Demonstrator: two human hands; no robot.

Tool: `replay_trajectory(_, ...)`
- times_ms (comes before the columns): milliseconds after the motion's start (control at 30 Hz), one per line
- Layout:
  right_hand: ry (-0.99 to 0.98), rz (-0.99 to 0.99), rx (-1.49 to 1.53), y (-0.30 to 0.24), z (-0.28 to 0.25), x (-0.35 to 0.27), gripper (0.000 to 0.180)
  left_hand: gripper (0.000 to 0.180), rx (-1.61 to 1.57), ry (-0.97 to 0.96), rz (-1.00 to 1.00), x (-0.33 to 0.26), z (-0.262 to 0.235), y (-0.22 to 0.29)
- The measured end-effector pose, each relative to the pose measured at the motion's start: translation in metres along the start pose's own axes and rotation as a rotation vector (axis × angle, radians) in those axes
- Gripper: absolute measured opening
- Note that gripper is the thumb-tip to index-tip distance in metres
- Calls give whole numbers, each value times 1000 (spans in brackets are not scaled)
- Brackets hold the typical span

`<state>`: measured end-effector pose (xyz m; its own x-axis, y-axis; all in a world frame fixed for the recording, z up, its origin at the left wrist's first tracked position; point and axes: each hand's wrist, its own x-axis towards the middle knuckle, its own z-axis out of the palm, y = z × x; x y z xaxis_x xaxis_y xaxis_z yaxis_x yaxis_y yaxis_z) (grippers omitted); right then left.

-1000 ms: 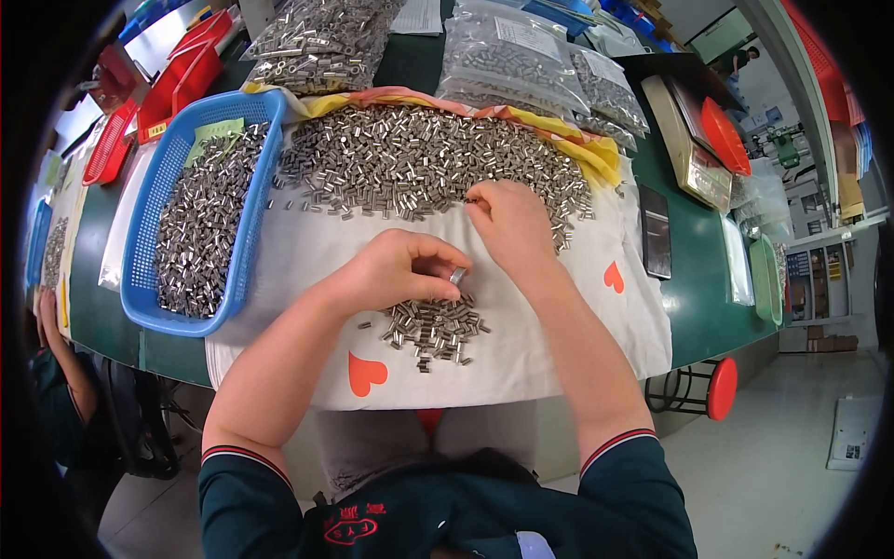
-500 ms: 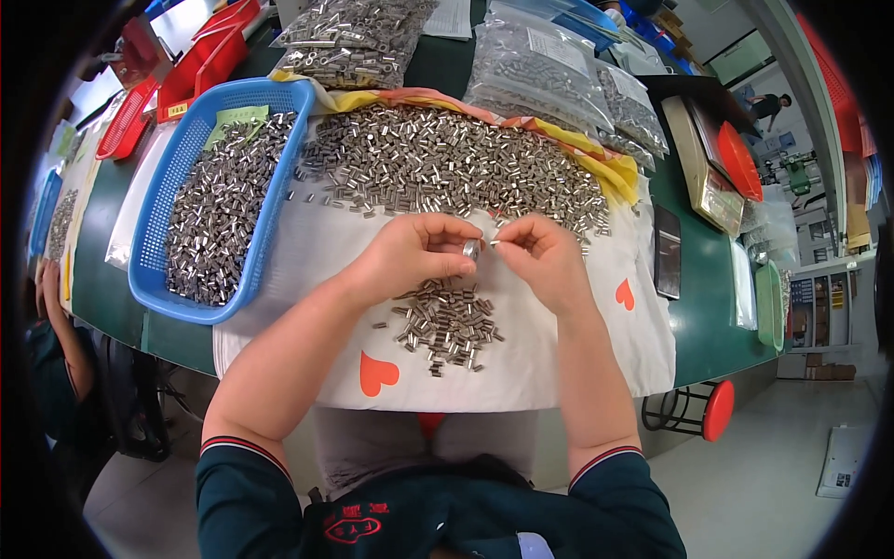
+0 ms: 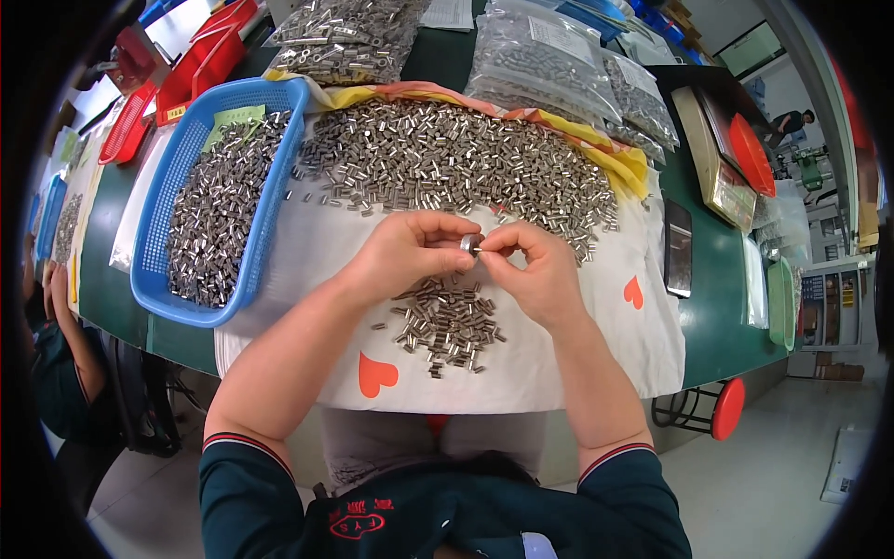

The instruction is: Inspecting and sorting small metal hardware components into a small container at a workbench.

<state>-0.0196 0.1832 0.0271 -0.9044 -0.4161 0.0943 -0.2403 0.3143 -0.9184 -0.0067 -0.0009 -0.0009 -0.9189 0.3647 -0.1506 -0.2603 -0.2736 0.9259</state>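
Centrally in frame: silvery round part (image 3: 468,243), fingertip-pinched by left hand (image 3: 407,253); right hand (image 3: 535,270), just beside, pinching small thin piece (image 3: 479,250).

You are in a factory workshop: a green tabletop (image 3: 715,321) carries a broad heap of small metal cylinders (image 3: 447,154), a blue basket (image 3: 152,228) full of more and clear bags (image 3: 549,70) of metal parts. To your left sits another person (image 3: 74,373) in a dark top like yours; beyond, on the right, stand a green machine (image 3: 810,172) and stocked shelving (image 3: 827,307).
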Motion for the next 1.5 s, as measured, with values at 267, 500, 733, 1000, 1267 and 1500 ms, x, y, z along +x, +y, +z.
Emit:
replay_trajectory(267,85,-341,-339,5,2,0,11,32,145,45,35,0,3,-1)
replay_trajectory(500,-81,-7,-150,-3,-12,2,13,32,165,-25,-7,-1,5,-1)
replay_trajectory(733,204,-102,-502,34,-26,18,11,34,603,-171,39,-4,13,7)
replay_trajectory(1000,41,-233,-888,27,-14,17,6,32,294,-81,-7,1,4,3)
replay_trajectory(1267,2,-47,-100,-2,-9,1,7,34,66,-29,-6,3,3,1)
replay_trajectory(1500,62,-249,-275,-1,-1,-1,8,32,77,-15,19,2,2,-2)
